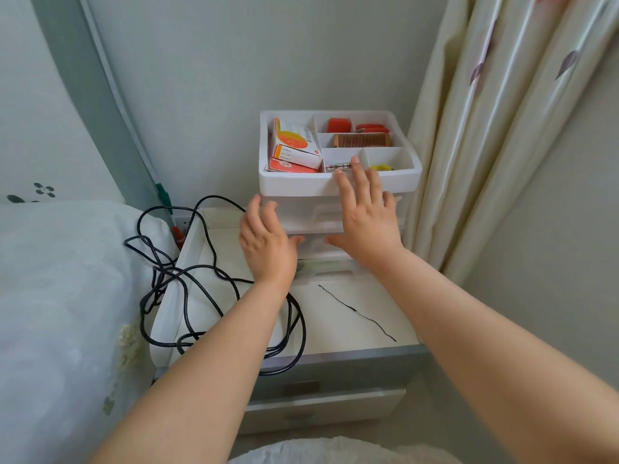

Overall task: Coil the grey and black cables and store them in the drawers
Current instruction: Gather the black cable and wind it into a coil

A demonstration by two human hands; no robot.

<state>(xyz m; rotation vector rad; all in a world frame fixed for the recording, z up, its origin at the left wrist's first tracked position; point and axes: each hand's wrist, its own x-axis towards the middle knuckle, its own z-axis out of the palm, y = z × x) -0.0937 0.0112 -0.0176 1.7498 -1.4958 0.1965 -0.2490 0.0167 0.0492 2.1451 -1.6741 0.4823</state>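
Over on the left, the black cable [214, 296] is seen sprawled in loose tangled loops across the nightstand top [351, 316] and spilling onto the bedding [60, 279], so nothing is coiled yet, and no grey cable can be made out for sure. Moving right, the left hand [266, 242] is held out with fingers spread and nothing gripped, right in front of the small plastic drawer unit [338, 209]. The right hand [363, 216] is likewise spread flat and empty, laid against the drawer fronts just under the top tray [338, 185]. Probably a drawer is about to be opened; it would be best done by steadying the unit with one hand while a single drawer is pulled straight out, since the thing looks light and could be dragged forward. The cable should be untangled and wound into even loops first so it fits. Counts: one black cable, one thin black string [358, 313] on the nightstand, three orange boxes [294, 147] in the tray, one wooden comb [363, 141], two hands. The curtain [502, 128] is hung at far right.
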